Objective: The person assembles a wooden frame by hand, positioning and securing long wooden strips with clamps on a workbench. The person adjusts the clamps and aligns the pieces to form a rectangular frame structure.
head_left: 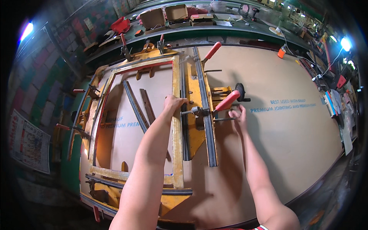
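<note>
A rectangular wooden frame lies inside a yellow clamping jig on a large tan board. My left hand grips the frame's right rail, its fingertips reaching the edge of the yellow jig section. On that section are long dark bars and toggle clamps. My right hand is right of a red clamp handle and close to the end of a thin metal rod. Its fingers are curled; what they hold, if anything, cannot be made out. A black handwheel stands just beyond it.
Two loose dark strips lie inside the frame. More red-handled clamps line the jig's other sides. The tan board extends right, with an orange bottle at its far edge. Open cardboard boxes stand on a bench beyond.
</note>
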### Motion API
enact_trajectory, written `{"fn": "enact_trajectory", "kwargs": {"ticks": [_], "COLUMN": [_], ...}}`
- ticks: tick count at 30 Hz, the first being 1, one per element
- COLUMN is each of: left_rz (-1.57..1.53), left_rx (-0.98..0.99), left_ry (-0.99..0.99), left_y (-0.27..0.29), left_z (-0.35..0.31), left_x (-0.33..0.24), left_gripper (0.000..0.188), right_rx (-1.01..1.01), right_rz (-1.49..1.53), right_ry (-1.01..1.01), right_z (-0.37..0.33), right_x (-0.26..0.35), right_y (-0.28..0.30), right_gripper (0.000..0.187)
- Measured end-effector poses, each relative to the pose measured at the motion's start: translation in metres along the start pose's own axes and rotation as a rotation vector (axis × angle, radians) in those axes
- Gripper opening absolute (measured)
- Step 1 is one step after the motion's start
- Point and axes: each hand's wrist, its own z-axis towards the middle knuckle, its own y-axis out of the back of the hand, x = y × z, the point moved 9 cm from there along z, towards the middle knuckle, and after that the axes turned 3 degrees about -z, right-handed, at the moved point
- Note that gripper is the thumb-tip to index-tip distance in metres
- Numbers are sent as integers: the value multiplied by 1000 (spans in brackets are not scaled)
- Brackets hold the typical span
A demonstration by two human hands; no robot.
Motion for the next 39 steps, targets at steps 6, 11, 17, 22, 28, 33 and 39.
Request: {"fn": "enact_trajectory", "kwargs": {"ticks": [6, 11, 17, 22, 28, 33, 39], "left_rz": [362, 856, 69, 16, -51, -69, -294], "left_rx": [72, 90, 39, 11, 95, 9, 253], "left_ry": [-185, -638, -15, -86, -139, -104, 96], "left_y": [-12, -23, 12, 10, 17, 15, 17], "left_z": [24, -36, -30, -24, -50, -31, -54], "left_x": [13, -37, 6, 13, -10, 8, 10], "left_gripper": [16, 27, 40, 51, 47, 43, 34], "right_rx": [92, -77, -61, -112, -88, -60, -42], "right_rz": [-223, -273, -29, -92, -82, -68, -154], "right_ry": [-49, -6, 50, 65, 34, 65, 5], "right_z": [33, 31, 27, 27, 21, 21, 12], "right_x": [8, 1, 1, -3, -6, 1, 23], "right_y": [-60, -41, -48, -36, -28, -33, -31], "right_gripper": [61, 52, 24, 34, 29, 27, 25]}}
